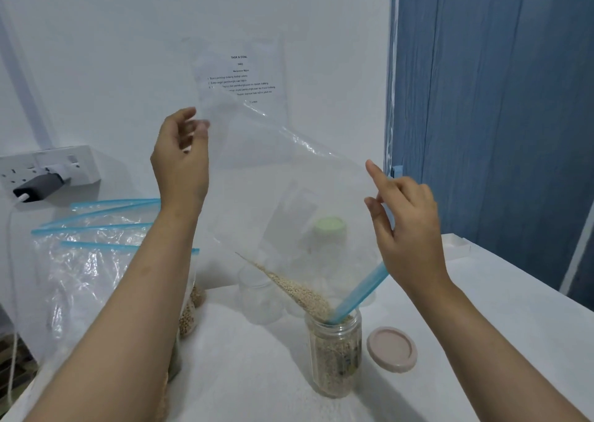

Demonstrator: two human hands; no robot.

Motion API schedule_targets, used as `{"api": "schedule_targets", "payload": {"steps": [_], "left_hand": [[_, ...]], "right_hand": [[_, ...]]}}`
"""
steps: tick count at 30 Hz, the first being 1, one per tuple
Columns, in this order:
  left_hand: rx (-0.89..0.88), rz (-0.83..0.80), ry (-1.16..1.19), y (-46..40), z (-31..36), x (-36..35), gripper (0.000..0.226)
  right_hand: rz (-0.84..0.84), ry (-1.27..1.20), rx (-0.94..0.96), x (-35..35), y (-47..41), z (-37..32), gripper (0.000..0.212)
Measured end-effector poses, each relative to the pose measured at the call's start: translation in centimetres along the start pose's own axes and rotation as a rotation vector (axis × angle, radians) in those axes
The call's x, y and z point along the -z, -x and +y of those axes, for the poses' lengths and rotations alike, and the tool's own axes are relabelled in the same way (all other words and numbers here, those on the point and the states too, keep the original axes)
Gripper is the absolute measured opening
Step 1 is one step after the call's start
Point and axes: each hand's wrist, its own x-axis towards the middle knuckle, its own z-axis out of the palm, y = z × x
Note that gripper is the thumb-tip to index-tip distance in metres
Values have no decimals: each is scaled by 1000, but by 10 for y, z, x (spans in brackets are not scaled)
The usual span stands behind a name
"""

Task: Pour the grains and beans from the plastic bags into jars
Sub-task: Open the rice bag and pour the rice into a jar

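A clear plastic bag [289,177] with a blue zip strip hangs tilted over an open glass jar [336,357]. Pale grains [299,291] slide down its lower fold into the jar's mouth, where the blue strip's corner dips in. My left hand [180,161] pinches the bag's raised upper corner. My right hand [408,225] pinches the bag's edge near the blue strip, index finger sticking up. The jar stands on the white table [482,309] and is mostly full of grains.
A pink lid [392,349] lies right of the jar. Empty clear jars [257,296] and a green-lidded jar [329,232] stand behind the bag. More blue-zip bags [96,254], some with beans, lean at the left. A wall socket with a plugged charger [45,177] is far left.
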Motion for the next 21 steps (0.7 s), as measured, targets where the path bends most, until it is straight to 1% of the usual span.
{"api": "schedule_targets", "payload": {"steps": [3,8,13,21], "left_hand": [[89,-34,-32,13,-15,3,17],[69,-15,0,11,-13,5,15],[45,-41,10,6,-11,4,15],[53,-39,3,5,-14,5,16]], "right_hand": [[12,-7,-8,0,1,0,45],[16,-22,-13,-1,1,-1,45],[-5,-23,-23,1,1,2,45],[-13,-34,-31,2,2,2,46]]}}
